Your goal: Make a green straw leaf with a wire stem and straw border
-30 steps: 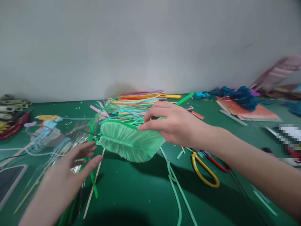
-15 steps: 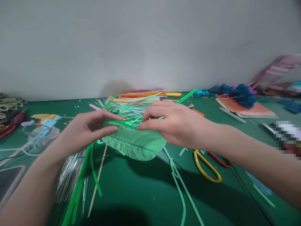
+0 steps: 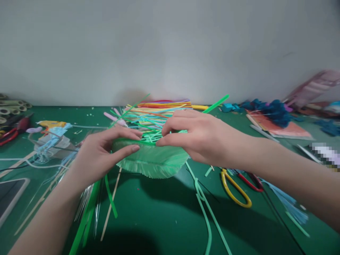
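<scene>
A green fringed leaf (image 3: 154, 161) is held between both hands above the table. My left hand (image 3: 106, 147) pinches its left end, thumb in front and fingers behind. My right hand (image 3: 196, 134) is closed on the upper right edge, where a bright green stem runs along the leaf; the right fingertips are partly hidden. A green pipe cleaner (image 3: 216, 103) shows beyond the right hand. Behind the leaf lies a pile of colourful pipe cleaners (image 3: 159, 109).
Yellow-handled scissors (image 3: 236, 191) lie right of the leaf, near looped mint strips (image 3: 203, 205). A yellow glue gun (image 3: 51, 124) and red-handled pliers (image 3: 16, 132) are at left. Green strips (image 3: 85, 219) and a thin wooden stick (image 3: 111, 203) lie in front. Dark blue fluffy pieces (image 3: 277, 111) sit at right.
The leaf's near side has tilted, so it looks flatter. Both hands keep their grip and have barely moved. The whole view has shifted slightly.
</scene>
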